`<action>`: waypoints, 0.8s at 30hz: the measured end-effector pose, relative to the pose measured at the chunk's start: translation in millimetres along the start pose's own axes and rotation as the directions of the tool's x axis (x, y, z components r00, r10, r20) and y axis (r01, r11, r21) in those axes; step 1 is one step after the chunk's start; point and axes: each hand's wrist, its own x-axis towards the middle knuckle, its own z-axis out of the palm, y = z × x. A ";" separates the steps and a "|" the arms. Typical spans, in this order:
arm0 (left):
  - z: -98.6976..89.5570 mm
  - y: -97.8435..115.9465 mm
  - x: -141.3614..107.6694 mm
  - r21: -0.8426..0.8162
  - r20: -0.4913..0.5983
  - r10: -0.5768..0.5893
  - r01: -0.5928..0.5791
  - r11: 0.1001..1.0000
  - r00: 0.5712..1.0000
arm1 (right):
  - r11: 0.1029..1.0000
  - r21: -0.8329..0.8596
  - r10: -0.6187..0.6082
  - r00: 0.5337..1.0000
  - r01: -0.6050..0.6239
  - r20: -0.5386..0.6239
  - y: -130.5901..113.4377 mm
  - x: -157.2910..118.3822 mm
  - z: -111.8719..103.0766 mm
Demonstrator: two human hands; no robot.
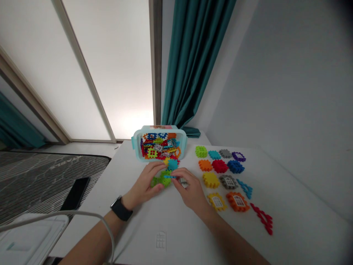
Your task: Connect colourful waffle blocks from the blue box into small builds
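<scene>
My left hand point(145, 181) curls its thumb and fingers around green notched building tiles point(164, 181) low over the white table, holding them at their edges. In my right hand point(191, 189), thumb and fingertips pinch a thin blue notched tile point(169, 177), seen edge-on just over the green ones. Beyond the fingertips a light-blue tile point(173, 164) rests with yellow and red pieces beside it. Something pale and greyish shows under my right fingers, too covered to name. Whether the blue tile joins the green ones, I cannot tell.
A light-blue tub point(134, 144) full of mixed tiles stands at the back. Stacks of tiles sorted by colour, such as red point(220, 166) and orange point(237, 201), lie to the right. A clear window-shaped piece point(161, 240) lies in front; a white lid point(33, 235) and grey cable point(91, 215) are left.
</scene>
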 end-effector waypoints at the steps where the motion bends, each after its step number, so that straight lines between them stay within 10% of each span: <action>1: 0.5 -0.6 -0.6 0.042 -0.009 0.005 -0.004 0.999 1.000 | 0.994 0.051 0.094 0.996 -0.093 -0.005 2.2 -0.4 2.3; 6: 2.4 -6.9 -2.1 0.284 -0.027 0.077 -0.066 0.956 0.997 | 0.889 0.274 0.364 0.930 -0.366 0.060 14.8 -0.3 7.6; 15: -5.5 -1.7 0.2 0.400 -0.003 0.087 -0.078 0.913 0.996 | 0.831 0.369 0.398 0.908 -0.417 0.131 13.3 0.7 11.6; 19: -6.6 -0.2 0.2 0.350 -0.037 0.050 -0.034 0.936 0.998 | 0.928 0.189 0.304 0.945 -0.322 0.117 8.7 1.2 4.3; 24: -4.5 -6.8 -0.8 0.247 -0.001 0.016 -0.015 0.969 1.000 | 0.981 -0.173 -0.052 0.979 0.087 0.196 3.6 3.2 -12.3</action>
